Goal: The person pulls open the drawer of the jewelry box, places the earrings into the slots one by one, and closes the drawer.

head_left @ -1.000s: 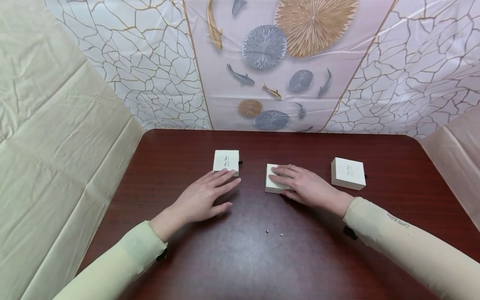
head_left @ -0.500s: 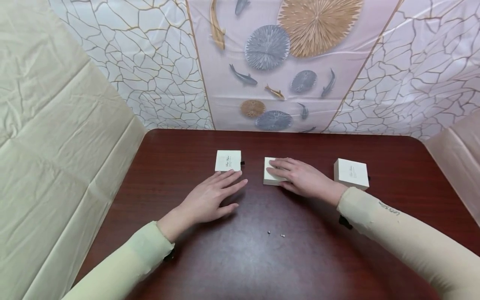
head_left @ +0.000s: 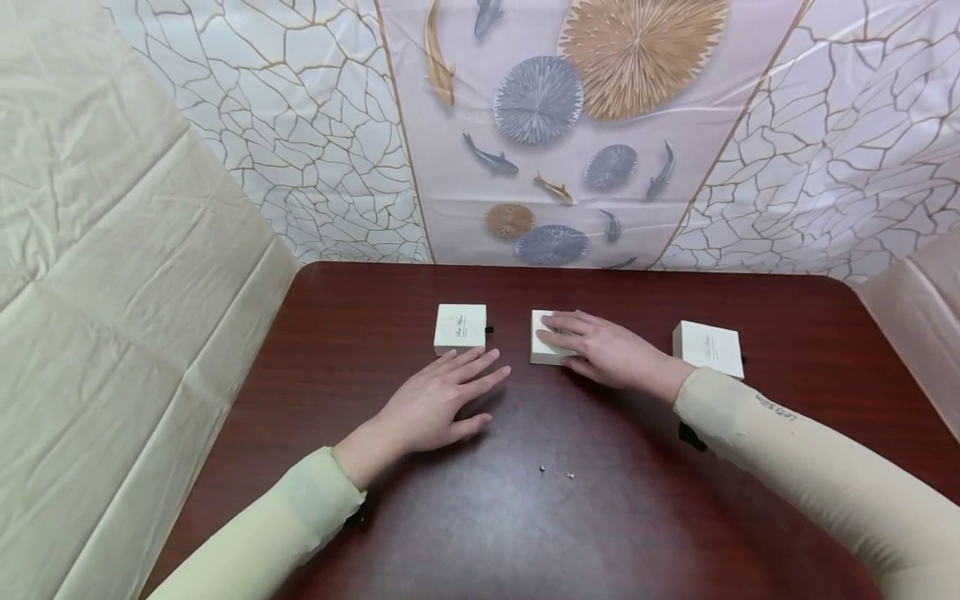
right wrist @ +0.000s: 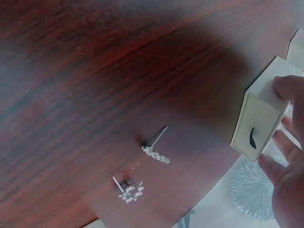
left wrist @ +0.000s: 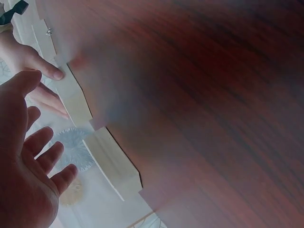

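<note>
My right hand (head_left: 611,354) holds the middle white drawer box (head_left: 546,354). Its fingers lie over the lid while the thumb presses the near side. A small black pull tab (right wrist: 252,138) shows on that box's end in the right wrist view. My left hand (head_left: 435,404) hovers with fingers spread and holds nothing, fingertips just in front of the left white box (head_left: 460,325). Two sparkling stud earrings lie on the table nearer me: one stud (right wrist: 156,153) with its post up, the other, ring-shaped stud (right wrist: 130,191) beside it.
A third white box (head_left: 711,348) sits at the right, close behind my right forearm. All three boxes stand on a dark red-brown wooden table (head_left: 480,542). Patterned cloth (head_left: 315,150) hangs behind the table's back edge, and plain cream cloth (head_left: 112,250) rises at the left.
My right hand has slid the middle box back, away from me, until it stands about level with the left one. My left hand has drifted slightly to the right. The earrings have stayed put.
</note>
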Motion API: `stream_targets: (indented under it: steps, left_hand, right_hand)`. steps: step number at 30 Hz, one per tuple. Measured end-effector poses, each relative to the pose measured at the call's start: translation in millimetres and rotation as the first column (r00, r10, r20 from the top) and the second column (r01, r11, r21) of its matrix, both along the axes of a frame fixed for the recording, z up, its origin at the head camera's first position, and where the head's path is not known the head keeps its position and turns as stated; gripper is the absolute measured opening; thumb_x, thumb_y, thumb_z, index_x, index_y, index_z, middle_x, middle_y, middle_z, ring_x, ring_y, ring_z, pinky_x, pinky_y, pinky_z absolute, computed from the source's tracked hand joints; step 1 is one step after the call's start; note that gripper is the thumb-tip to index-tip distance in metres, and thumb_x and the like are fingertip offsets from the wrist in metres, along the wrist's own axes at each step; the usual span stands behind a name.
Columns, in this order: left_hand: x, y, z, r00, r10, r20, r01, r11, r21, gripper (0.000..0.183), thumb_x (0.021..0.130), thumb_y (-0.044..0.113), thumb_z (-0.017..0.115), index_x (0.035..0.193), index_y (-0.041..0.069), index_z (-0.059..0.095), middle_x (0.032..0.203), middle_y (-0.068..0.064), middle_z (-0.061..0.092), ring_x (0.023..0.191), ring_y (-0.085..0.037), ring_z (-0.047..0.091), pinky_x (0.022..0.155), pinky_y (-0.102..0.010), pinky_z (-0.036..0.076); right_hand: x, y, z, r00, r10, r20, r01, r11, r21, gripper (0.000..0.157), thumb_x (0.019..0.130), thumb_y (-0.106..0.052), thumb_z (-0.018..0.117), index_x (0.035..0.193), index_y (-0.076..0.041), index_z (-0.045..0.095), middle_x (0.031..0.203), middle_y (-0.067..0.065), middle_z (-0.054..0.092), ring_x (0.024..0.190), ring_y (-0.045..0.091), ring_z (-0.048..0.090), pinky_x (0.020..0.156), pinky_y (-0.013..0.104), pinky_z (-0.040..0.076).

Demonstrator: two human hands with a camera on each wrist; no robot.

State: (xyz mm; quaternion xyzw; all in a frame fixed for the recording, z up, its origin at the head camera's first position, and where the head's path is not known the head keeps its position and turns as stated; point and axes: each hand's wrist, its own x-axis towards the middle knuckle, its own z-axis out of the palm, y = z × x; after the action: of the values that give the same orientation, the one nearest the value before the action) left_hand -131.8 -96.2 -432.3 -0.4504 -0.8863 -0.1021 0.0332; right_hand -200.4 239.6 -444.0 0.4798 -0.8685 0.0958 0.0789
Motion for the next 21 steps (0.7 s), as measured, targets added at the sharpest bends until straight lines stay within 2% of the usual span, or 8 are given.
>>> stream_targets:
  steps: [11, 16, 21]
  left_hand:
    - [-2.7, 8.6, -3.2, 1.000, -0.031, -0.004, 0.031, 0.999, -0.019, 0.066, 0.104, 0.041, 0.069, 0.162, 0.017, 0.049, 0.168, -0.013, 0.044, 0.156, -0.035, 0.040, 0.125, -0.056, 0.035]
    - [-6.8, 18.3, -1.7, 0.999, -0.040, 0.010, 0.040, 0.999, -0.029, 0.067, 0.104, 0.041, 0.068, 0.163, 0.018, 0.048, 0.169, -0.012, 0.042, 0.157, -0.034, 0.038, 0.127, -0.055, 0.033]
    - [-16.2, 33.8, 1.2, 0.998, -0.062, 0.004, 0.062, 0.997, -0.048, 0.067, 0.105, 0.041, 0.067, 0.164, 0.018, 0.046, 0.170, -0.010, 0.041, 0.158, -0.033, 0.036, 0.127, -0.055, 0.032]
  right_hand:
    - [-1.2, -1.3, 1.7, 1.000, -0.024, 0.010, 0.024, 1.000, 0.014, 0.060, 0.093, -0.009, 0.083, 0.149, -0.002, 0.062, 0.153, 0.024, 0.057, 0.142, 0.041, 0.055, 0.116, 0.062, 0.044]
    - [2.0, 0.0, 9.5, 0.997, -0.067, 0.047, 0.067, 0.998, -0.001, 0.062, 0.095, -0.017, 0.083, 0.151, -0.003, 0.060, 0.156, 0.023, 0.055, 0.145, 0.041, 0.052, 0.119, 0.064, 0.040]
    - [6.1, 5.5, 22.3, 0.988, -0.129, 0.083, 0.130, 0.991, -0.011, 0.064, 0.095, -0.017, 0.081, 0.153, -0.003, 0.057, 0.158, 0.022, 0.053, 0.146, 0.042, 0.051, 0.120, 0.063, 0.039]
